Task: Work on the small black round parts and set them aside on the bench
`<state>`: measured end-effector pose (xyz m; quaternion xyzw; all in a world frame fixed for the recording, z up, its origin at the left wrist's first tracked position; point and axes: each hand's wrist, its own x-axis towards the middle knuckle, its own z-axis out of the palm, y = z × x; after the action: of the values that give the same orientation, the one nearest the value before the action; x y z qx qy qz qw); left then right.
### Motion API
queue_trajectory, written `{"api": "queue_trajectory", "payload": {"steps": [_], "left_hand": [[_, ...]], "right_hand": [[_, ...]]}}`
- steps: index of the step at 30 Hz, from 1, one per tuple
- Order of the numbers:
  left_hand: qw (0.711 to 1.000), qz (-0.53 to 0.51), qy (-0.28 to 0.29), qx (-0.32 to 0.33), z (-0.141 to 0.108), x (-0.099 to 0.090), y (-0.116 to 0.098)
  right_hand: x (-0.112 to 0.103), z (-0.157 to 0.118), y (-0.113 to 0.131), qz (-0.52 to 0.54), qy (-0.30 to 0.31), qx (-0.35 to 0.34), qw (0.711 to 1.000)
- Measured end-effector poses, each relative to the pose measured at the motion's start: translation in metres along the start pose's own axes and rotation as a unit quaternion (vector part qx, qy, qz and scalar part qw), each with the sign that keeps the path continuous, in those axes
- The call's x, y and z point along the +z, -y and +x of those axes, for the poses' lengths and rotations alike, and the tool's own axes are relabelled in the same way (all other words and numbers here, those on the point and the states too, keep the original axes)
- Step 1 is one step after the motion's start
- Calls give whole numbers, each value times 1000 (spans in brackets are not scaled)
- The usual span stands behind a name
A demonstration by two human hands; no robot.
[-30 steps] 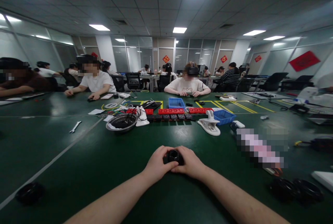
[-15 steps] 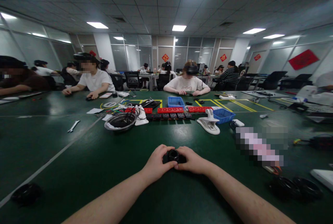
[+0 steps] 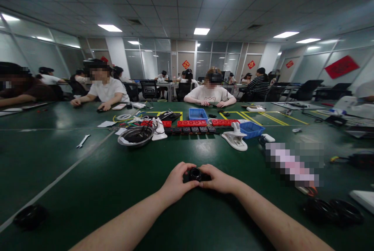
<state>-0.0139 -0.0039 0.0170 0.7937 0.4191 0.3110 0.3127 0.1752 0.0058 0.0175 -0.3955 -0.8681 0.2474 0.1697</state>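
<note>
Between my two hands, just over the green table (image 3: 140, 173), is a black device with a round lens-like ring (image 3: 194, 174) facing me. My left hand (image 3: 178, 181) is closed around its left side, thumb below and fingers above. From the right, my right hand (image 3: 217, 179) grips the other side, with its thumb tip close to the left thumb. The fingers hide much of the device's body, so its exact kind is unclear.
Ahead stand a metal bowl (image 3: 136, 137), a white clip stand (image 3: 236, 139), a blue tray (image 3: 198, 114) and red power strips (image 3: 191, 123). Black coiled items lie at right (image 3: 321, 210) and a black bundle (image 3: 30, 216) at left. A wrench (image 3: 83, 141) lies left; co-workers sit opposite.
My right thumb and fingers have shifted slightly on the device. Both hands keep their hold, and the things on the table stay put.
</note>
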Motion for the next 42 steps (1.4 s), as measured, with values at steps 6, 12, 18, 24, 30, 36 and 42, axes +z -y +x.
{"api": "queue_trajectory", "payload": {"steps": [6,12,18,24,30,36,42], "left_hand": [[1000,-1,-8,3,1,0,0],[999,12,-31,-15,1,3,0],[995,47,-83,-27,-1,8,1],[999,16,-49,-1,1,5,4],[999,6,9,36,2,-2,4],[999,6,22,40,2,-2,6],[999,6,27,36,2,-2,4]], "right_hand": [[2,1,-1,6,-11,11,1000],[10,4,2,-12,-59,80,995],[30,9,7,-110,-131,130,977],[22,4,17,-114,-110,137,978],[3,0,13,-1,-25,44,999],[2,0,2,104,14,32,994],[5,2,-3,143,14,33,989]]}}
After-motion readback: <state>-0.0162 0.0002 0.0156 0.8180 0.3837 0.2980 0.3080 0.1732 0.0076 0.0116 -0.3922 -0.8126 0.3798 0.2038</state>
